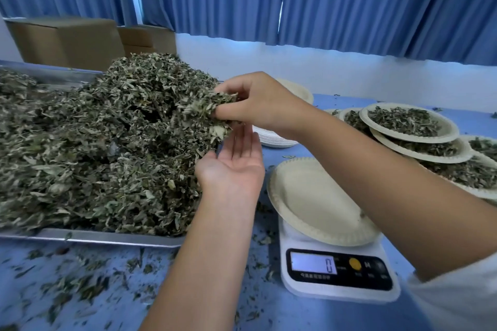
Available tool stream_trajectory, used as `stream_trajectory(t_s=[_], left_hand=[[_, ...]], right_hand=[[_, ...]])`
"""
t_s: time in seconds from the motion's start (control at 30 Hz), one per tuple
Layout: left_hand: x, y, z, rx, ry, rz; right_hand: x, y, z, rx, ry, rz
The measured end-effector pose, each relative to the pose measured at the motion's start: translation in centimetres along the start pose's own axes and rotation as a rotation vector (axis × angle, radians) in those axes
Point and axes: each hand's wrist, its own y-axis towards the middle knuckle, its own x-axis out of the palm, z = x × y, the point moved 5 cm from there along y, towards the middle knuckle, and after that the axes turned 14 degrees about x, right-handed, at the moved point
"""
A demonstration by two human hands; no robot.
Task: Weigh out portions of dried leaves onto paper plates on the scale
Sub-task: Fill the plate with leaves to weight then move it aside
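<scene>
Gripping dried leaves (208,106), right fingers (224,115) seemingly curled.

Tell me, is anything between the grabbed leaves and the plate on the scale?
Nothing visible. The right hand holds leaves left of the empty plate; the left hand lies open under them, not between.

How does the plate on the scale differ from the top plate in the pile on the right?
The plate on the scale is empty; the top plate of the right pile holds dried leaves. The first sits alone on the white scale, which reads 0; the second rests on other filled plates. Both are pale round paper plates with crimped rims.
</scene>
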Motion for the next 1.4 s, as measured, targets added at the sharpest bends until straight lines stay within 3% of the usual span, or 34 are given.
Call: stream_trajectory(t_s=[0.33,0.73,1.0,1.4], left_hand=[[0.4,-2.4,-2.0,-0.054,0.180,-0.037],[0.0,-4.1,-4.5,-0.073,0.314,-0.021],[0.1,-3.8,-5.0,-0.049,0.575,-0.140],[0.9,-4.6,-6.7,0.071,0.971,-0.413]], right_hand=[[-5.2,-4.8,2.5,0.039,0.123,0.102],[-8.6,-8.0,5.8,0.078,0.223,0.101],[-12.2,-9.8,7.0,0.173,0.054,0.130],[-10.6,-9.8,8.8,0.349,-0.187,-0.103]])
